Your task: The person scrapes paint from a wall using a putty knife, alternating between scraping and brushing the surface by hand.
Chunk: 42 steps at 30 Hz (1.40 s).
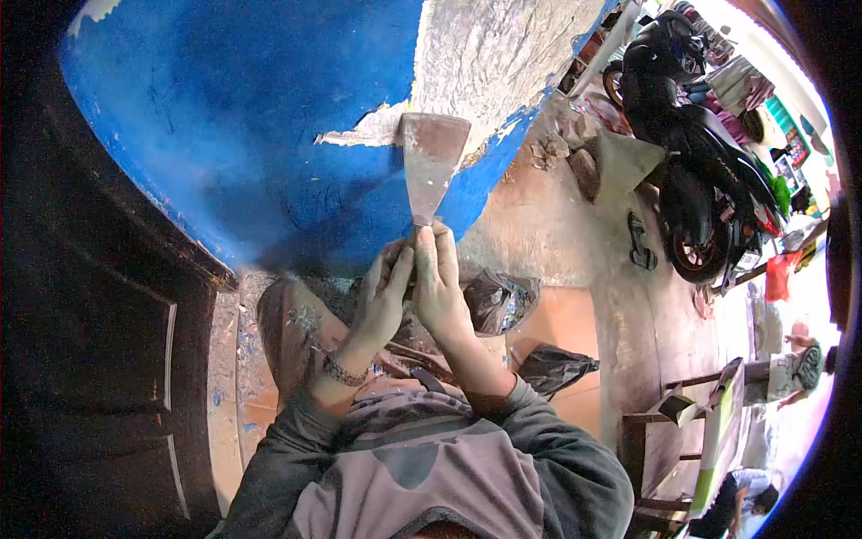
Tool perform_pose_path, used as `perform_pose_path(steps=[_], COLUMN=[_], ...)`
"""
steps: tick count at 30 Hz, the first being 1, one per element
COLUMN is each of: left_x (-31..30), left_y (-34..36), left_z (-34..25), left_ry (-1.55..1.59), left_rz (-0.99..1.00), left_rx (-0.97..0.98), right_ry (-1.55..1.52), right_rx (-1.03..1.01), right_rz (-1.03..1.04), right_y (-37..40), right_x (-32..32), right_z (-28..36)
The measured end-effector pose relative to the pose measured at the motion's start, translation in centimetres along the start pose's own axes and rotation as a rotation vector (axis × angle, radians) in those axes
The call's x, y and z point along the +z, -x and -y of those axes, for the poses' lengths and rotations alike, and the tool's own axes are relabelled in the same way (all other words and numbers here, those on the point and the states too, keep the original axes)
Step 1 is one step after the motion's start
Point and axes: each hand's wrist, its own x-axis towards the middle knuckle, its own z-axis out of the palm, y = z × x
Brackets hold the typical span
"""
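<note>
Right against the blue-painted wall (296, 108), at the edge of its peeled patch (494, 63), sits a putty knife (435, 162), its handle gripped by both left (382, 292) and right hands (438, 292); black plastic bags (501, 301) lie beyond the wall's base.

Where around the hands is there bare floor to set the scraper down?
Pale floor between the black bags and the sandal looks open; so does the orange tile between the bags. Crowded: beside the right hand, where the upper bag sits, and around the bent knee.
</note>
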Motion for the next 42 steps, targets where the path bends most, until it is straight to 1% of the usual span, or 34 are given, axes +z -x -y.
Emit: perform_pose_path(steps=[1, 3, 4, 5, 7, 9, 10, 11, 13, 14, 17, 19, 20, 21, 23, 25, 26, 28, 29, 30, 31, 32, 33, 35, 36, 37, 38, 39, 41, 42], left_x=[-0.3, -1.2, -1.4, -1.6, -1.8, -1.4, -1.3, -1.4, -1.9, -1.7, -1.6, -1.3, -1.0, -0.9, -1.0, -0.5, -0.4, 0.0, 0.4, 0.8, 1.2, 1.2, 1.3, 1.6, 2.2, 2.1, 2.1, 2.3, 2.1, 3.4], left_y=[-0.1, -0.2, -0.3, 0.0, 0.7, 0.9, 0.8, 0.6, -0.8, -1.3, -1.4, -1.1, -1.2, -1.4, -2.0, -1.9, -1.5, -0.9, -1.5, -2.0, -2.1, -2.2, -2.1, -2.2, -1.7, -1.1, -1.0, -1.0, -3.0, -3.6], left_z=[-0.1, -0.3, -0.3, -0.5, -1.2, -0.9, -0.6, -0.2, 0.0, -0.4, -2.6, -1.9, -2.0, -2.0, -1.4, -2.2, -1.7, -1.2, -1.6, -2.0, -2.8, -4.2, -4.2, -3.9, -2.0, -1.5, -1.7, -1.9, -2.6, -7.1], left_ry=[0.000, -0.167, -0.136, -0.134, 0.084, 0.133, 0.174, 0.173, 0.327, 0.370, 0.382, 0.386, 0.408, 0.431, 0.458, 0.484, 0.483, 0.478, 0.478, 0.419, 0.361, 0.408, 0.409, 0.441, 0.523, 0.457, 0.424, 0.392, 0.269, 0.464], left_rz=[0.001, 0.016, 0.027, 0.025, 0.097, 0.085, 0.077, 0.077, 0.166, 0.116, 0.164, 0.153, 0.116, 0.077, 0.104, 0.066, 0.067, 0.048, 0.052, -0.021, -0.096, 0.000, 0.003, 0.052, -0.158, -0.083, -0.060, -0.042, -0.123, -0.185], left_rx=[0.002, 0.129, 0.098, 0.098, -0.174, -0.207, -0.237, -0.237, -0.205, -0.191, -0.234, -0.227, -0.231, -0.237, -0.251, -0.311, -0.319, -0.261, -0.249, -0.229, -0.224, -0.192, -0.200, -0.166, -0.294, -0.243, -0.206, -0.176, -0.114, -0.316], right_ry=[0.000, 0.369, 0.549, 0.604, 0.190, -0.182, -0.211, -0.328, -0.440, -0.442, -0.511, -0.279, -0.277, -0.277, -0.222, -0.247, -0.219, -0.191, -0.194, -0.195, -0.231, -0.267, -0.306, -0.294, -0.245, -0.201, -0.230, -0.231, -0.254, -0.264], right_rx=[-0.002, -0.123, -0.220, -0.367, -0.070, 0.048, 0.117, 0.240, 0.372, 0.365, 0.301, 0.215, 0.145, 0.143, 0.073, 0.096, 0.111, 0.117, 0.078, 0.049, 0.036, 0.084, 0.119, 0.111, 0.153, 0.187, 0.113, 0.104, -0.028, -0.065], right_rz=[0.000, 0.041, 0.038, 0.023, 0.075, 0.100, 0.086, 0.198, 0.123, 0.128, 0.098, 0.065, -0.003, -0.005, 0.049, 0.055, 0.040, 0.029, 0.039, 0.045, 0.105, 0.130, 0.156, 0.168, 0.101, 0.033, 0.070, 0.078, 0.144, 0.172], right_y=[-0.3, -1.0, -1.7, -2.3, -4.1, -5.8, -6.9, -7.7, -7.7, -7.9, -8.0, -8.0, -7.8, -8.2, -8.7, -8.7, -8.5, -8.3, -8.5, -8.6, -9.1, -9.4, -9.6, -9.3, -8.9, -8.6, -8.5, -9.1, -10.1, -10.8], right_x=[-0.1, -0.7, -1.3, -1.7, -1.8, -0.2, 0.5, 1.2, 2.7, 3.2, 3.7, 3.4, 3.9, 3.9, 3.9, 3.8, 3.7, 3.6, 3.6, 3.5, 3.4, 3.3, 3.3, 3.0, 2.7, 2.5, 2.6, 2.5, 2.8, 2.9], right_z=[-0.2, -0.1, 1.1, 1.2, 0.0, 1.9, 1.5, 1.9, 3.7, 4.0, 3.8, 3.1, 3.0, 3.2, 4.7, 5.1, 4.8, 4.3, 4.1, 3.9, 5.6, 7.2, 8.3, 7.6, 6.5, 5.3, 5.1, 5.2, 8.8, 10.2])
